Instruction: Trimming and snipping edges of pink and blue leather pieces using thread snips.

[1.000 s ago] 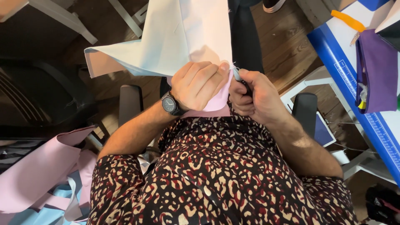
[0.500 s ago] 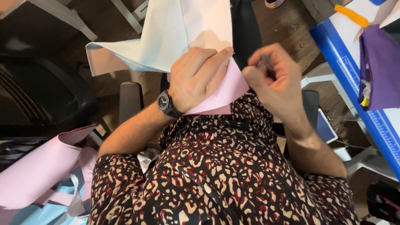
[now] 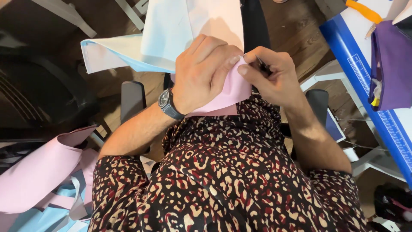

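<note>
My left hand (image 3: 201, 71), with a dark wristwatch (image 3: 168, 103) on its wrist, presses and grips a pink piece of fabric (image 3: 231, 92) against my lap. A light blue and white fabric (image 3: 171, 38) extends away from it over my knees. My right hand (image 3: 272, 75) pinches a thin dark tool, perhaps a needle or seam ripper (image 3: 262, 66), at the pink fabric's edge, fingertips touching those of the left hand.
A blue-edged cutting table (image 3: 369, 77) with a purple cloth (image 3: 392, 64) and an orange tool (image 3: 364, 10) stands at right. Pink and light blue fabric (image 3: 38, 180) is piled at lower left. Dark chair armrests (image 3: 132, 101) flank me above a wooden floor.
My right hand lifted away from the fabric half a second ago, then came back down to the pink edge beside my left fingers. My left hand kept its hold.
</note>
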